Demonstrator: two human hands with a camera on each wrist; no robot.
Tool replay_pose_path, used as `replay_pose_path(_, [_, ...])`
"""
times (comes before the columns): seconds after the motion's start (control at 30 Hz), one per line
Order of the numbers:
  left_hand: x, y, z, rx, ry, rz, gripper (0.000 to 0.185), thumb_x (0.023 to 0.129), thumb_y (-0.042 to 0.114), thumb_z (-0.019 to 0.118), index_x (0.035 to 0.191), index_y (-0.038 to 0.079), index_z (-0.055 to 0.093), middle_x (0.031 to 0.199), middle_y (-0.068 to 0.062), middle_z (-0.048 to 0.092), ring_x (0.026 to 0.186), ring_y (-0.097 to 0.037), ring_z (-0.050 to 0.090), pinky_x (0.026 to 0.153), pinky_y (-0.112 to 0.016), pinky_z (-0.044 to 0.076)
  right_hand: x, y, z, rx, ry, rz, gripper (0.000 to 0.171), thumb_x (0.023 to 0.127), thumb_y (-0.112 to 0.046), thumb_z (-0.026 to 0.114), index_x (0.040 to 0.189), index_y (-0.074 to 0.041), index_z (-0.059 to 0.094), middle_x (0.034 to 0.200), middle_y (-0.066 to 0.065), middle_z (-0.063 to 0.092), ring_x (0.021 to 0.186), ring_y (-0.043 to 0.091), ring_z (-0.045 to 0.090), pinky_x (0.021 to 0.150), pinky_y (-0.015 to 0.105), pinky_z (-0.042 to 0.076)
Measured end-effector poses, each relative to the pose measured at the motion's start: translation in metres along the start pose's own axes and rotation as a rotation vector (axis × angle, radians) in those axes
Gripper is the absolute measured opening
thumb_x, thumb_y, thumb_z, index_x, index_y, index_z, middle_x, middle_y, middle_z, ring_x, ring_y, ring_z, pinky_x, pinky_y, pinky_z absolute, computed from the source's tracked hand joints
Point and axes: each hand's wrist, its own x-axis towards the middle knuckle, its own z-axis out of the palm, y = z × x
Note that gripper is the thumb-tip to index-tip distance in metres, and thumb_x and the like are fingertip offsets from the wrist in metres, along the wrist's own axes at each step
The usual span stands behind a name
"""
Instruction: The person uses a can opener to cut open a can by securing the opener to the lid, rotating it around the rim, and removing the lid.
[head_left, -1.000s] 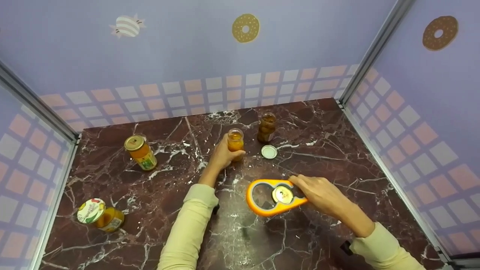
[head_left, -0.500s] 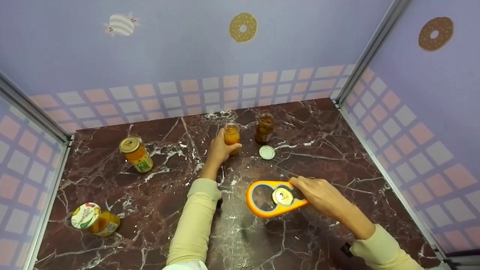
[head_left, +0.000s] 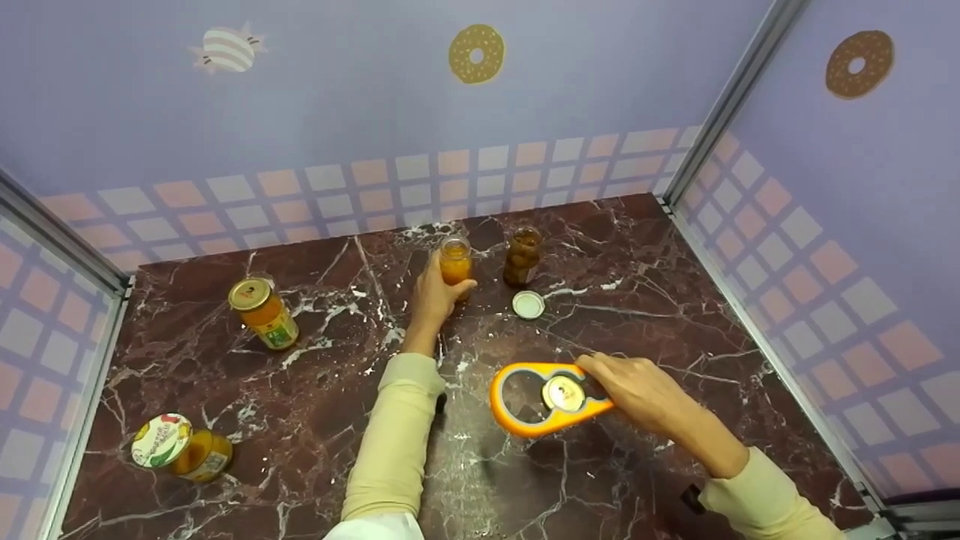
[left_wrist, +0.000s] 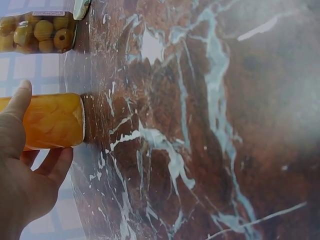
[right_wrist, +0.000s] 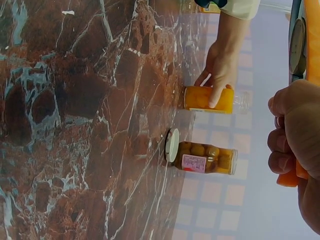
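Observation:
My left hand (head_left: 441,291) grips an open jar of orange fruit (head_left: 455,264) standing far back on the marble table (head_left: 315,375). In the left wrist view, thumb and fingers (left_wrist: 20,107) wrap the orange jar (left_wrist: 52,121). My right hand (head_left: 604,377) holds the handle end of an orange jar opener (head_left: 517,424) lying on the table, with a gold lid (head_left: 562,393) caught in its smaller ring. The right wrist view shows that hand (right_wrist: 295,140) curled round the opener (right_wrist: 314,50), beside the gold lid (right_wrist: 298,45).
An open jar of brown fruit (head_left: 522,255) stands right of the orange jar, its white lid (head_left: 529,304) lying in front. At left is a gold-lidded jar (head_left: 262,313). A jar with a printed lid (head_left: 176,450) sits near the front left. Walls close three sides.
My left hand has slid the orange jar away from me, until it is almost level with the brown jar. The right hand and opener have stayed put.

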Motion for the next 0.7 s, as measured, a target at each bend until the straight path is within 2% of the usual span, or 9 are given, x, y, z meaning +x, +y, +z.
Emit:
replay_pose_path(0.17, [-0.001, 0.000, -0.006, 0.003, 0.001, 0.002, 0.087, 0.080, 0.024, 0.091, 0.150, 0.003, 0.043, 0.137, -0.024, 0.061, 0.123, -0.043, 0.059, 0.107, -0.053, 0.046, 0.000, -0.003, -0.001, -0.002, -0.011, 0.004, 0.074, 0.062, 0.009, 0.087, 0.125, -0.013, 0.054, 0.093, -0.002, 0.058, 0.068, 0.017, 0.058, 0.057, 0.036, 0.054])
replay_pose_path(0.3, [-0.001, 0.003, -0.009, -0.029, -0.016, 0.000, 0.092, 0.080, 0.021, 0.091, 0.154, 0.002, 0.038, 0.144, -0.024, 0.057, 0.129, -0.043, 0.056, 0.111, -0.052, 0.043, -0.001, -0.005, -0.002, -0.006, -0.010, 0.006, 0.073, 0.063, 0.011, 0.083, 0.125, -0.013, 0.054, 0.090, -0.003, 0.055, 0.065, 0.016, 0.054, 0.055, 0.034, 0.052])
replay_pose_path(0.43, [0.001, 0.005, -0.012, -0.069, -0.089, -0.034, 0.107, 0.081, 0.019, 0.091, 0.161, 0.004, 0.022, 0.156, -0.025, 0.043, 0.140, -0.042, 0.046, 0.118, -0.050, 0.035, -0.001, -0.005, -0.003, -0.014, -0.002, 0.004, 0.072, 0.063, 0.011, 0.082, 0.125, -0.012, 0.054, 0.090, -0.003, 0.055, 0.065, 0.015, 0.053, 0.055, 0.034, 0.052])
replay_pose_path(0.57, [-0.001, 0.005, -0.018, -0.078, -0.167, -0.100, 0.121, 0.081, 0.020, 0.090, 0.164, 0.004, 0.003, 0.165, -0.027, 0.026, 0.149, -0.041, 0.031, 0.124, -0.047, 0.024, -0.001, -0.006, -0.005, -0.013, -0.001, 0.002, 0.068, 0.067, 0.011, 0.082, 0.124, -0.012, 0.053, 0.087, -0.004, 0.051, 0.061, 0.013, 0.047, 0.052, 0.030, 0.048])
replay_pose_path(0.7, [-0.005, 0.003, -0.024, -0.062, -0.190, -0.134, 0.121, 0.085, 0.023, 0.087, 0.163, 0.000, -0.003, 0.168, -0.028, 0.014, 0.153, -0.041, 0.023, 0.126, -0.045, 0.020, -0.002, -0.007, -0.007, -0.013, 0.006, 0.003, 0.062, 0.072, 0.009, 0.082, 0.122, -0.013, 0.053, 0.086, -0.004, 0.050, 0.061, 0.013, 0.045, 0.052, 0.030, 0.047])
